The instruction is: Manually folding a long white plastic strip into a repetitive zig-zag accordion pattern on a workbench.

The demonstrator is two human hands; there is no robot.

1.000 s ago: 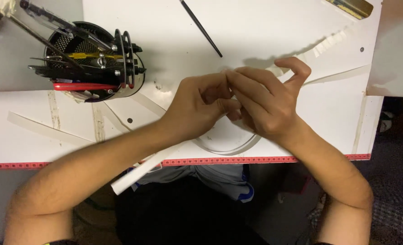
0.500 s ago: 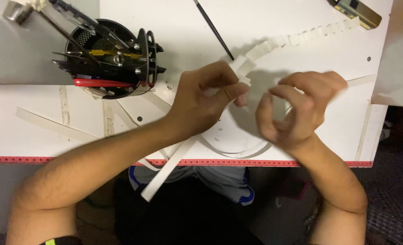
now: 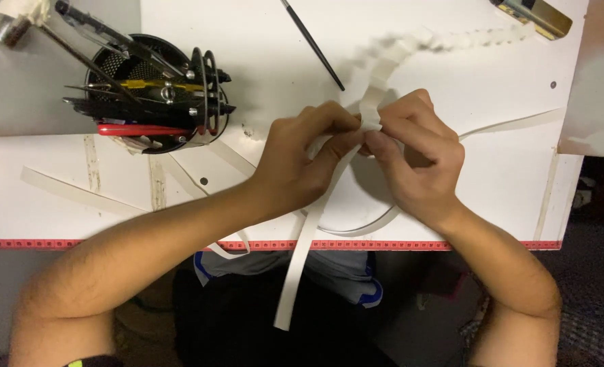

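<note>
I see the white paper strip (image 3: 300, 272) running lengthwise from the desk's far right corner, through both grips, and off the near edge. My left hand (image 3: 302, 160) and right hand (image 3: 417, 160) meet mid-desk, fingertips pressed together, pinching the strip between them.

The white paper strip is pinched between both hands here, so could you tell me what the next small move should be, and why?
Probably press one more fold just below the pinch. The white paper strip is already zigzagged beyond the fingers, while the part hanging over the table edge is flat, and the left hand and right hand grip it right where the folds end.
</note>
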